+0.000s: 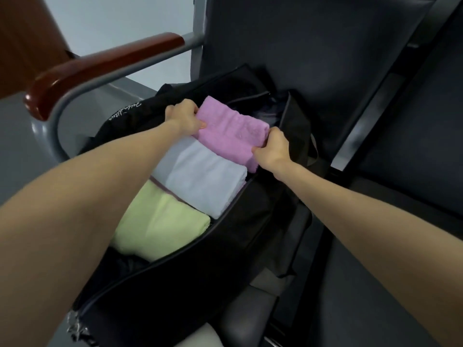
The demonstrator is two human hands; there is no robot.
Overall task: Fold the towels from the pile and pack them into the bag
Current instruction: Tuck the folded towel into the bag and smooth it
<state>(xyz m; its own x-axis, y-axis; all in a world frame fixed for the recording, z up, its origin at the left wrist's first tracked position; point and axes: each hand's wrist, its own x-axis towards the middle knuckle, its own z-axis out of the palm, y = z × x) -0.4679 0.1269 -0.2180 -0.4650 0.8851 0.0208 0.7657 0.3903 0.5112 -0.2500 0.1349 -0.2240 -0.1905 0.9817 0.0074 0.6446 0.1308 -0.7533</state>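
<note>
Your left hand [184, 118] and right hand [271, 147] each pinch an end of the folded pink towel [231, 130], holding it at the far end of the open black bag [250, 221], just beyond the white towel [203, 179] and green towel [160, 219] lying inside.

I see pink towel [231, 130]: soft matt terry cloth | white towel [203, 181] and green towel [160, 221]: same matt cloth | bag [250, 221]: black woven fabric, matt | armrest [100, 68]: glossy red-brown wood on matt grey metal | seat [375, 271]: dark smooth padding
</note>
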